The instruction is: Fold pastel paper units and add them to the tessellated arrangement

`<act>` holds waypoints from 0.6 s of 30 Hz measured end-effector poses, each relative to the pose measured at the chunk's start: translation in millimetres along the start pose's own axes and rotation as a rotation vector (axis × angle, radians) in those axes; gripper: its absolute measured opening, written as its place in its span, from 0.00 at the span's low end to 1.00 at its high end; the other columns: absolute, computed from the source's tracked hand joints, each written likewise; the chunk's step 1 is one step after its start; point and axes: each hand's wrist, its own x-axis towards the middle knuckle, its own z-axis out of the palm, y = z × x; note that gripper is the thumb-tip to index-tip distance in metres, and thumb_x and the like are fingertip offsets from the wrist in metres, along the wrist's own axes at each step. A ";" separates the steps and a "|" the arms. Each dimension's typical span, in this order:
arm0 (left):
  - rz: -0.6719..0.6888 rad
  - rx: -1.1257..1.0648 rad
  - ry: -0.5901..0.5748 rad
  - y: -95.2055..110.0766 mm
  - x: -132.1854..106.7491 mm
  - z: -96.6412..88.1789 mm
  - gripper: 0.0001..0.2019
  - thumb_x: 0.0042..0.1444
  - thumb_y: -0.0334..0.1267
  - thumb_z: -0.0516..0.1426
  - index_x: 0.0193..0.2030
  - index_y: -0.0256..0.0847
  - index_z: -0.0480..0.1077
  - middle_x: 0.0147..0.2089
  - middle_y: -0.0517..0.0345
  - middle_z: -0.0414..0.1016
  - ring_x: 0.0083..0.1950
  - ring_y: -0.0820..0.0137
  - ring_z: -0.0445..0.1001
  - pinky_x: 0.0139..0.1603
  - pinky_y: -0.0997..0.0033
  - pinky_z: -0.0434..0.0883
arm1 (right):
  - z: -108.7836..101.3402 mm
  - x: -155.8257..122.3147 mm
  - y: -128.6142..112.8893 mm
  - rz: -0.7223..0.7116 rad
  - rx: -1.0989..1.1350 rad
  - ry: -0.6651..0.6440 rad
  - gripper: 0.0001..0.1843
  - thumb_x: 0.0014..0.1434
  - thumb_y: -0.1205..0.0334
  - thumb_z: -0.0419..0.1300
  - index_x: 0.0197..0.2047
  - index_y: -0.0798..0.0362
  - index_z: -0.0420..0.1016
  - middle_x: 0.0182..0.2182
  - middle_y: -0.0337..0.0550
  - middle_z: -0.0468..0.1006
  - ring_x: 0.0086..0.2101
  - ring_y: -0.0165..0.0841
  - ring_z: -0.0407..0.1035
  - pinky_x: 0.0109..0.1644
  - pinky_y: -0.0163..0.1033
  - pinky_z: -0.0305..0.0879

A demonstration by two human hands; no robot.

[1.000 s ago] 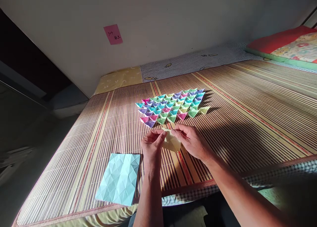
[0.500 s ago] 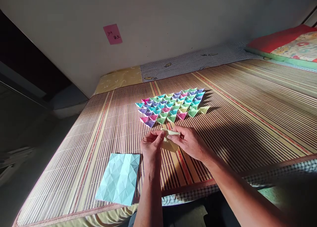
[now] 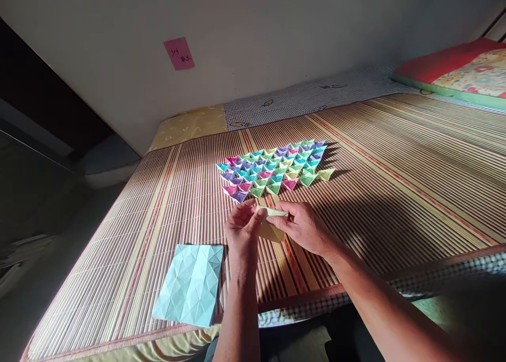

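Between my hands is a pale yellow sheet of folding paper (image 3: 269, 230), partly folded along its top edge. My left hand (image 3: 242, 225) pinches its left side, thumb in front. The right side is gripped by my right hand (image 3: 302, 225), its thumb pressed on the paper near the top fold. Just beyond my fingers, rows of small folded paper boats (image 3: 272, 169) in pink, purple, green, teal and yellow stand close together. Left of my left wrist lies a square of creased light-blue paper (image 3: 192, 283).
A striped bamboo mat (image 3: 106, 246) covers the bed. A red and floral pillow (image 3: 454, 69) lies at the far right. Patterned cloth (image 3: 292, 96) runs along the wall, where a pink note (image 3: 179, 54) is stuck. The bed's edge drops off at the left.
The top edge of the yellow paper now shows as a narrow folded strip, tilted over more than before. My right thumb has shifted slightly along it; both hands keep their hold.
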 end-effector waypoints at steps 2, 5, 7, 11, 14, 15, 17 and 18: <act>-0.036 0.039 -0.040 0.1 0.1 -2.3 0.17 0.41 0.41 0.75 0.36 0.38 0.81 0.32 0.57 0.82 0.31 0.74 0.77 0.35 0.76 0.71 | -0.3 -0.1 0.2 0.000 -0.005 -0.005 0.20 0.64 0.54 0.61 0.24 0.52 0.62 0.20 0.32 0.59 0.23 0.27 0.54 0.27 0.34 0.48; -0.047 0.087 -0.074 0.2 0.0 -4.8 0.15 0.43 0.44 0.75 0.32 0.37 0.80 0.28 0.57 0.80 0.28 0.74 0.74 0.33 0.75 0.69 | -0.5 0.2 -0.3 -0.011 -0.005 -0.004 0.19 0.63 0.56 0.61 0.24 0.52 0.62 0.20 0.32 0.59 0.23 0.27 0.54 0.27 0.34 0.48; -0.048 0.107 -0.083 0.5 0.0 -5.8 0.15 0.43 0.45 0.74 0.30 0.37 0.79 0.26 0.58 0.78 0.27 0.74 0.72 0.32 0.76 0.67 | -0.6 0.8 -0.3 -0.018 -0.002 0.008 0.19 0.62 0.56 0.61 0.23 0.51 0.61 0.19 0.31 0.58 0.23 0.26 0.53 0.27 0.34 0.47; -0.074 0.120 -0.134 1.8 0.4 -8.5 0.15 0.46 0.46 0.73 0.30 0.37 0.78 0.26 0.60 0.75 0.26 0.76 0.69 0.31 0.76 0.65 | -1.2 1.5 1.5 -0.034 -0.029 0.032 0.21 0.62 0.55 0.60 0.22 0.51 0.58 0.18 0.31 0.57 0.22 0.26 0.53 0.27 0.35 0.47; -0.098 0.129 -0.172 4.2 1.3 -12.0 0.16 0.46 0.47 0.73 0.29 0.37 0.77 0.26 0.60 0.73 0.26 0.76 0.67 0.31 0.75 0.64 | -2.4 1.4 3.0 -0.034 -0.019 0.020 0.23 0.66 0.52 0.57 0.21 0.51 0.57 0.18 0.31 0.55 0.22 0.26 0.52 0.27 0.35 0.46; -0.105 0.141 -0.181 5.4 1.7 -13.3 0.16 0.46 0.47 0.73 0.29 0.37 0.77 0.26 0.60 0.73 0.26 0.76 0.66 0.31 0.76 0.64 | -2.9 1.4 3.3 -0.036 -0.010 0.013 0.24 0.67 0.52 0.56 0.21 0.51 0.57 0.18 0.31 0.54 0.22 0.26 0.51 0.27 0.35 0.46; -0.108 0.182 -0.205 8.1 2.5 -15.7 0.16 0.45 0.47 0.73 0.29 0.36 0.77 0.26 0.59 0.73 0.27 0.75 0.66 0.31 0.75 0.63 | -3.9 1.5 3.3 -0.037 0.008 0.009 0.25 0.68 0.51 0.55 0.21 0.51 0.57 0.18 0.31 0.53 0.22 0.27 0.51 0.27 0.36 0.46; -0.106 0.206 -0.221 9.5 2.7 -16.7 0.16 0.46 0.47 0.73 0.29 0.36 0.77 0.26 0.59 0.73 0.27 0.75 0.66 0.31 0.75 0.63 | -4.5 1.6 3.1 -0.035 0.014 0.010 0.25 0.68 0.51 0.54 0.20 0.51 0.56 0.18 0.31 0.53 0.22 0.27 0.51 0.26 0.36 0.46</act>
